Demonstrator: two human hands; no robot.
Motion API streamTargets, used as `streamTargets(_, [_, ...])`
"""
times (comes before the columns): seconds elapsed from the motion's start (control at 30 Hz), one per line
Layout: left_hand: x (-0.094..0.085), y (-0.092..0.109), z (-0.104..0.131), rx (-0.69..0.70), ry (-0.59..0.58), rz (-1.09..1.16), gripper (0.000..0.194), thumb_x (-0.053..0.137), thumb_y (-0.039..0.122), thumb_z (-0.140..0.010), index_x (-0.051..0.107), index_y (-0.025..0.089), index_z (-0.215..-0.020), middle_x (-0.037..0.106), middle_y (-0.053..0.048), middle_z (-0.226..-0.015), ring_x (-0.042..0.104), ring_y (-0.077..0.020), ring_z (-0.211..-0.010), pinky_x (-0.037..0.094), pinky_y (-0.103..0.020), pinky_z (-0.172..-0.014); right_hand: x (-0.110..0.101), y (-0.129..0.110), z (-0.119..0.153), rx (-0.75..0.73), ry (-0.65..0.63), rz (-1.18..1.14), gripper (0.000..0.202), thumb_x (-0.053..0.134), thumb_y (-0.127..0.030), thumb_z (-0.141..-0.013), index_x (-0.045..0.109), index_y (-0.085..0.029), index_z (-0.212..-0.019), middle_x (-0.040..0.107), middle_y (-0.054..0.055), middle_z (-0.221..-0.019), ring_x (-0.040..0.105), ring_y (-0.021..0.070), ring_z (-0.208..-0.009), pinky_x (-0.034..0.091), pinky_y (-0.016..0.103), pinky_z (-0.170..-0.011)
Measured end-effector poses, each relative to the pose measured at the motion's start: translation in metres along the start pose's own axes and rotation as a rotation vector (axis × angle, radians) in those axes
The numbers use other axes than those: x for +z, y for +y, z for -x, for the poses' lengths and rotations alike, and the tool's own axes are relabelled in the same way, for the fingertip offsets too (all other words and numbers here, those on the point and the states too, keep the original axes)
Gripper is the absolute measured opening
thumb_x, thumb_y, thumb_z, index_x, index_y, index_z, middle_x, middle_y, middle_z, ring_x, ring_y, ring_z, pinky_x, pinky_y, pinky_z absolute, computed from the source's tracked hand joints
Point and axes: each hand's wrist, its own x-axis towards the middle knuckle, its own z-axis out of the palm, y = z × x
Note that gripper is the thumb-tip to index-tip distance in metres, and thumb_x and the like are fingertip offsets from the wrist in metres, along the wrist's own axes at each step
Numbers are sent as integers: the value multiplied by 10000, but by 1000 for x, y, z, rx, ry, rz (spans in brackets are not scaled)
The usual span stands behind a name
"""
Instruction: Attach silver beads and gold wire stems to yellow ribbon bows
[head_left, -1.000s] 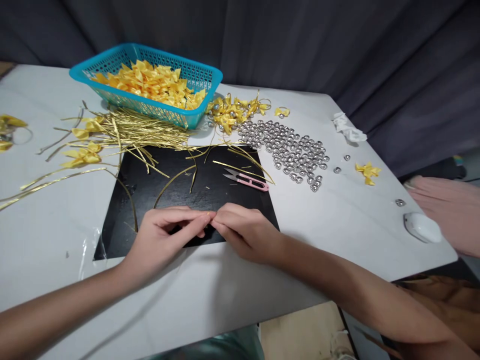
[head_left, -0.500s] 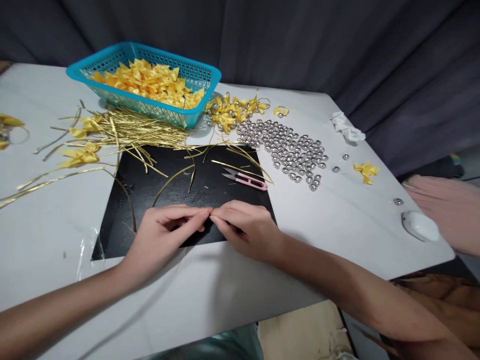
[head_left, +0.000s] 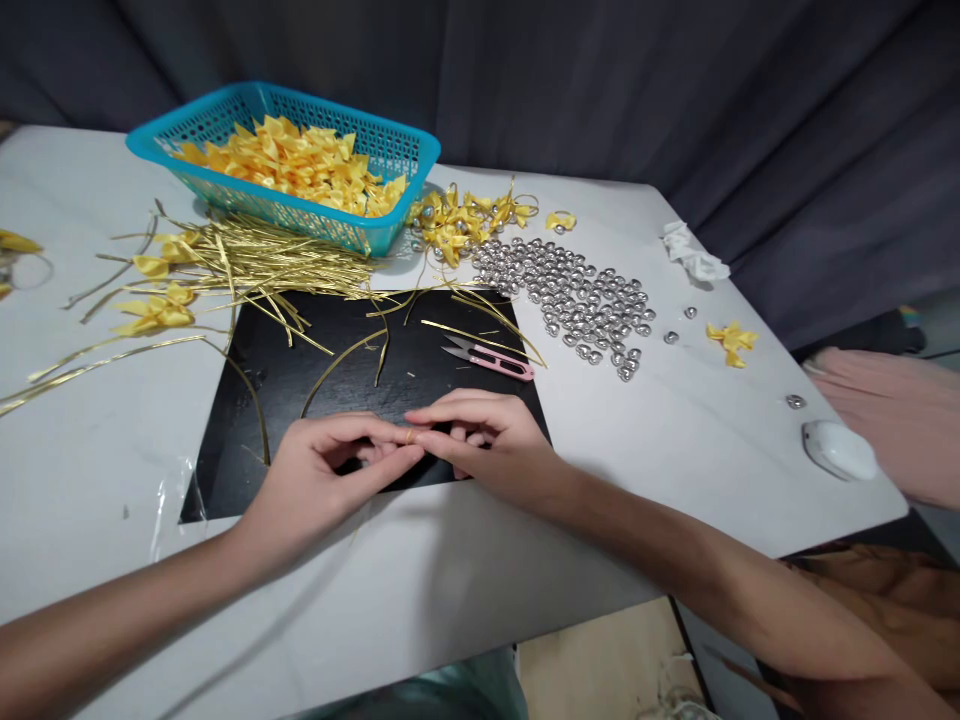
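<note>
My left hand and my right hand meet fingertip to fingertip over the front of a black mat. A tiny bit of gold strand shows at the left index fingertip, with the right thumb pressed against it; the fingers hide the rest. Both hands are closed in a pinch. Past them on the mat lie pink thread snips, blades pointing left. A loose gold cord curves down behind my left hand.
A blue basket of yellow ribbon bows stands at the back left, behind a heap of gold cords. Silver heart-shaped beads spread to the right. A white device sits near the right edge, by a person's pink sleeve.
The right index finger has lifted and spread from its thumb, and the right thumb has moved onto the left index fingertip. A speck of gold now shows there.
</note>
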Motion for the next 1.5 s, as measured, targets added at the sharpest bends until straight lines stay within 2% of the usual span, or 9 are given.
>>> streamTargets(0.1, [0,1,-1,-25,-2,9,126,722,283,-671,734,178,-604,697,-24,-581,571,-119,-522,452,-179,-483,3,-3,1,177,-25,-136,192,684,-308,-768,748,-139,-831,680,32,-754,470,22,-428,337,162,-384])
streamTargets(0.23, [0,2,-1,-41,-14,38,143,708,290,-685,724,182,-592,679,-12,-557,580,-120,-517,456,-168,-468,8,-6,3,380,112,-263,249,808,-355,-628,717,-142,-720,532,-52,-466,432,38,-386,309,154,-361])
streamTargets(0.33, [-1,1,-1,-53,0,54,131,706,296,-694,732,194,-617,681,-4,-562,591,-120,-526,465,-160,-480,10,-6,4,371,130,-295,254,819,-351,-606,701,-147,-701,549,-51,-482,450,40,-392,322,159,-371])
streamTargets(0.63, [0,0,-3,-93,44,63,155,711,332,-705,723,190,-644,667,1,-593,572,-118,-566,472,-168,-535,9,-7,2,287,89,-291,161,684,-301,-736,631,-151,-756,534,-70,-515,457,36,-397,327,165,-395])
streamTargets(0.87, [0,-1,-2,-136,44,71,153,728,344,-690,734,195,-656,682,-7,-614,585,-133,-592,486,-186,-557,6,-11,-1,372,8,-251,128,619,-276,-771,541,-175,-771,479,-95,-541,430,32,-387,324,164,-401])
streamTargets(1.0, [0,0,-2,-134,43,99,129,725,323,-684,740,199,-651,663,8,-586,565,-116,-569,472,-166,-538,4,-9,-1,309,-19,-226,144,644,-259,-753,587,-163,-844,526,-70,-651,429,26,-421,329,170,-413])
streamTargets(1.13, [0,0,-2,-115,37,114,107,711,296,-690,731,203,-639,660,20,-589,545,-96,-547,455,-147,-528,0,-8,-3,227,-11,-100,121,618,-260,-783,613,-143,-751,537,-44,-646,382,25,-437,282,180,-413])
streamTargets(1.33, [-1,-1,-1,-20,-61,66,100,693,269,-710,740,217,-639,676,12,-608,546,-92,-551,420,-138,-505,-7,-7,-6,141,2,31,123,610,-248,-805,640,-138,-756,565,-18,-707,385,32,-473,298,182,-432])
streamTargets(1.5, [-2,-4,-1,5,12,121,101,713,230,-698,793,290,-698,730,29,-640,559,-77,-519,436,-123,-485,-6,1,1,-242,2,283,150,563,-214,-878,669,-133,-811,610,12,-765,428,45,-534,365,183,-500])
